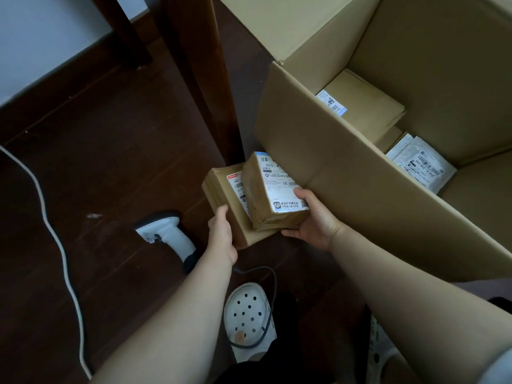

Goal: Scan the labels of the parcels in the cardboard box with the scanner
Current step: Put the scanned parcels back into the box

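Two small brown parcels with white labels are held above the floor, left of the big cardboard box (346,173). My left hand (221,236) grips the lower parcel (221,189) at its near left corner. The upper parcel (274,195) lies tilted on top of it, and my right hand (313,217) holds that one from below with the thumb on its label. The white scanner (169,234) lies on the dark wooden floor to the left of my left hand, untouched. Inside the box lie a brown labelled parcel (365,106) and a white mailer bag (421,162).
Dark wooden furniture legs (205,79) stand behind the parcels. A white cable (61,253) runs over the floor at the left. The scanner's dark cord (273,300) loops across my white perforated slipper (246,314). A second slipper (382,353) shows at the lower right.
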